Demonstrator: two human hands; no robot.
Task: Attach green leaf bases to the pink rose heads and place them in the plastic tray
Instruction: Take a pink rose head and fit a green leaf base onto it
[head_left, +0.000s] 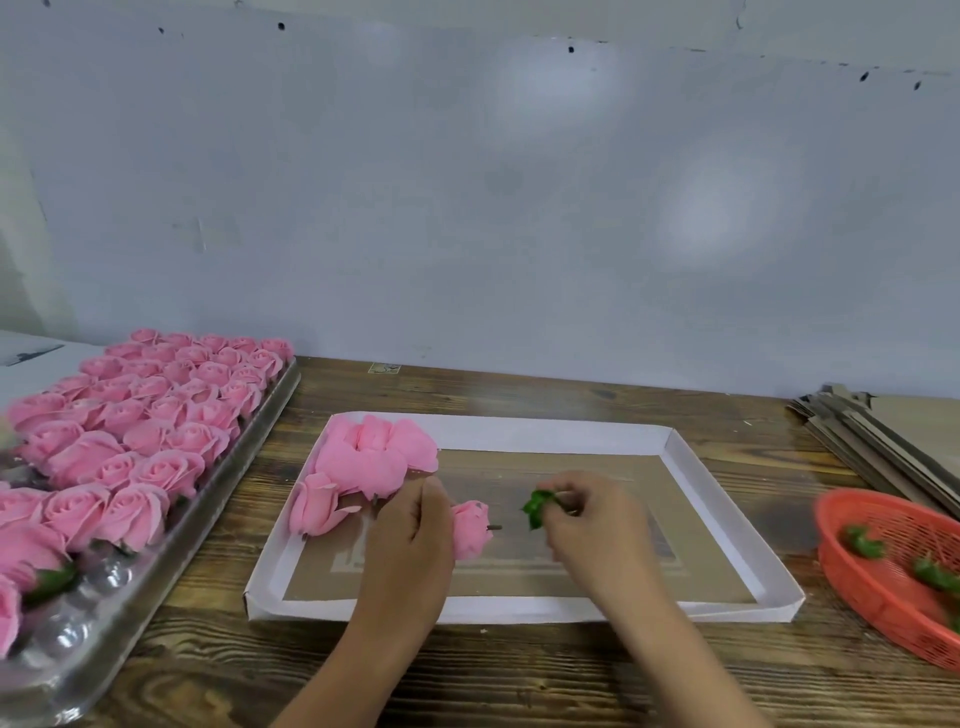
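Observation:
My left hand (413, 530) grips a pink rose head (471, 527) lying sideways, its short stub pointing right. A small gap away, my right hand (587, 512) pinches a green leaf base (537, 508) facing that stub. Both hands hover over a shallow white cardboard box lid (727, 530). Several loose pink rose heads (371, 457) lie in the lid's far left corner. The clear plastic tray (244, 457) at the left holds rows of pink roses (156, 415), with bare cups at its near end.
An orange mesh basket (878, 592) with a few green leaf bases (865, 543) sits at the right edge. Flat cardboard pieces (878, 441) are stacked behind it. The wooden table (519, 675) meets a pale wall at the back.

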